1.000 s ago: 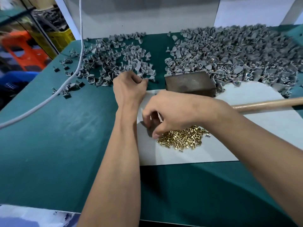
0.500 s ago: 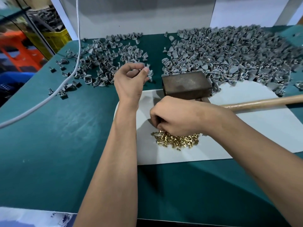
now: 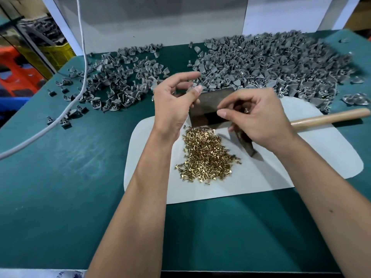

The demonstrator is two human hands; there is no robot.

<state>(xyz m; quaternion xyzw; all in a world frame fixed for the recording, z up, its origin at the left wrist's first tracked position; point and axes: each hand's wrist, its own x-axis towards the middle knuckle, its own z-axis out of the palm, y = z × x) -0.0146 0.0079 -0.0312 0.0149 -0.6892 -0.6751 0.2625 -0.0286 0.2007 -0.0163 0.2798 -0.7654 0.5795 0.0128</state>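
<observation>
Left grip (image 3: 176,105) pinches a small grey part (image 3: 190,89) between thumb and fingertips, lifted clear of the worktop (image 3: 66,177) at the upper middle of the frame; the part is blurred. Right grip (image 3: 259,119) faces it, fingers curled, with a brass rivet (image 3: 246,110) glinting inside the curl. Whether thumb and forefinger also nip one at their tips cannot be told. Both are raised and turned toward each other, probably so the rivet can be fed into the part before it is set down.

Just below lies the pile of rivets (image 3: 204,155) on a white mat (image 3: 301,171), close for quick picking. Behind the hands rests the hammer (image 3: 208,103), its handle running right, ready for striking. Grey parts fill a large heap (image 3: 281,63) at upper right and a looser scatter (image 3: 120,83) at upper left, likely kept apart as separate lots.
</observation>
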